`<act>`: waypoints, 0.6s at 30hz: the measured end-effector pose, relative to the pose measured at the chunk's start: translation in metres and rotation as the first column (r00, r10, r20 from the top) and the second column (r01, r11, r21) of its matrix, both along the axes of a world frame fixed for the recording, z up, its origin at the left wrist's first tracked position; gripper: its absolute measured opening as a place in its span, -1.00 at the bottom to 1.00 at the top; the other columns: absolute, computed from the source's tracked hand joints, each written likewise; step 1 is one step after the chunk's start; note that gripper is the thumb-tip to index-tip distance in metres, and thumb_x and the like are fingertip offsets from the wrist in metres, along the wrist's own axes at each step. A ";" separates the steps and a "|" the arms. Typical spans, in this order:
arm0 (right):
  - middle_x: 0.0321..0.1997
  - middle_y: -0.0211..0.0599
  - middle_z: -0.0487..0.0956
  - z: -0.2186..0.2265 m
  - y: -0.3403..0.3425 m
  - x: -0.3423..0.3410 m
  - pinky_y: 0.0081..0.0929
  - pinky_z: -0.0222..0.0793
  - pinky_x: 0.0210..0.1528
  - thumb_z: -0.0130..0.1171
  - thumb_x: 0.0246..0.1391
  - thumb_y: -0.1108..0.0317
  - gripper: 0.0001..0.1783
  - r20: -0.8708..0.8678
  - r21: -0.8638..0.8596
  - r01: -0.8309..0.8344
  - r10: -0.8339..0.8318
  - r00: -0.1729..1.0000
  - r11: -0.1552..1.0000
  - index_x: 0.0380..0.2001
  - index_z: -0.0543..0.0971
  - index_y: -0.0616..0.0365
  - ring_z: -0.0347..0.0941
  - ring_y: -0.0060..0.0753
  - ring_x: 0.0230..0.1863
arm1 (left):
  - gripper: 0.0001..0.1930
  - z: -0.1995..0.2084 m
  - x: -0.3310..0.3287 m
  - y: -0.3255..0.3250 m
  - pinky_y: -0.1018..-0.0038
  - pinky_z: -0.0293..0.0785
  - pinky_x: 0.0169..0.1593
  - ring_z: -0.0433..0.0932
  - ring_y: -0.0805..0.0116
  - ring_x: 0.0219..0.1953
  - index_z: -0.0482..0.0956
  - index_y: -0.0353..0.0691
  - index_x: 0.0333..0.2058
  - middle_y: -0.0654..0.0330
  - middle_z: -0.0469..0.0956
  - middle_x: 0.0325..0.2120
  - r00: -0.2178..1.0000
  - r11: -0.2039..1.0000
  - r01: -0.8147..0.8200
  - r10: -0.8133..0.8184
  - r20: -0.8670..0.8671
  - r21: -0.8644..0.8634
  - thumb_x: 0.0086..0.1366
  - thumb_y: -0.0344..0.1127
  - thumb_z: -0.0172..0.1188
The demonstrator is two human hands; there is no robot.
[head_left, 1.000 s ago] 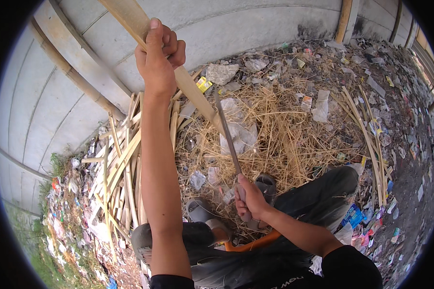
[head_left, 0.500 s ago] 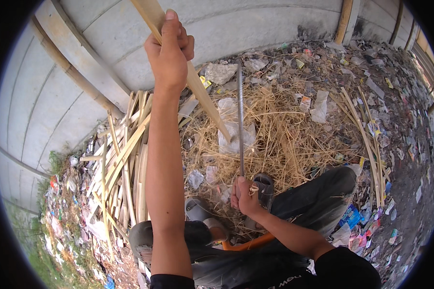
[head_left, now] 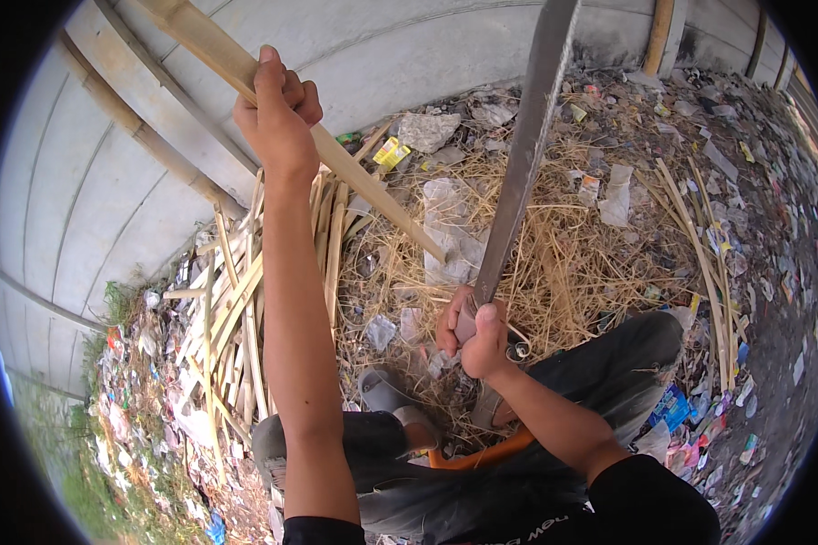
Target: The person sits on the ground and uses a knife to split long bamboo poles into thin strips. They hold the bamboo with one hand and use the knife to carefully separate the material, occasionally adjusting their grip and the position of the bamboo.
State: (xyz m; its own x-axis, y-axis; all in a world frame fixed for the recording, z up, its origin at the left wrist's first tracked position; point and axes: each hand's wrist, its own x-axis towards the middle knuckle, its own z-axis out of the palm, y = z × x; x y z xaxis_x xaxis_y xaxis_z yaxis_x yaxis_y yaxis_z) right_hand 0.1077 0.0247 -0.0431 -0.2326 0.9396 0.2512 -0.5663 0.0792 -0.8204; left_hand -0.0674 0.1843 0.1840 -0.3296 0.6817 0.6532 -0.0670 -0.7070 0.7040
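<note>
My left hand [head_left: 280, 123] is wrapped around a long split-bamboo strip [head_left: 373, 193], well above its lower end. The strip slants down to the right, its lower tip over a whitish crumpled sheet [head_left: 456, 247] on the ground; whether it touches cannot be told. In my right hand [head_left: 480, 338], closed around the handle, is a machete [head_left: 521, 163]. Its broad dark blade points up and slightly right, the flat side showing, apart from the strip and to the right of it.
A pile of bamboo strips [head_left: 232, 318] lies left of my legs, and a few more strips [head_left: 700, 263] lie at right. Dry straw-like shavings [head_left: 563, 263] and litter cover the ground ahead. A grey panel wall [head_left: 382, 64] stands beyond, near a rock [head_left: 429, 132].
The machete has turned from nearly edge-on to showing its flat side, and its blade has come up and tilted right. My left hand has shifted left, slanting the bamboo strip more.
</note>
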 end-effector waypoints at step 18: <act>-0.75 -0.43 0.30 -0.059 -0.031 0.002 -0.46 0.21 -0.66 -0.15 0.35 -0.32 -0.32 0.283 -0.208 0.061 0.000 0.959 0.976 -0.50 0.35 0.12 0.20 -0.54 -0.78 | -0.49 0.002 0.009 -0.004 0.49 -0.15 -0.59 0.00 0.58 -0.71 0.08 0.00 -0.62 0.43 -0.01 -0.71 1.000 1.000 0.018 -0.018 0.006 0.002 0.39 -0.11 0.20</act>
State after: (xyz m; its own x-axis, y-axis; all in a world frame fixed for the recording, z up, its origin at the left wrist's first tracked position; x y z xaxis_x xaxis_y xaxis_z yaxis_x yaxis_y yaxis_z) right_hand 0.1096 -0.0065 -0.1023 -0.2352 0.9716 -0.0259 -0.3112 -0.1005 -0.9450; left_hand -0.0588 0.1804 0.1859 -0.3216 0.6861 0.6526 -0.0841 -0.7072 0.7020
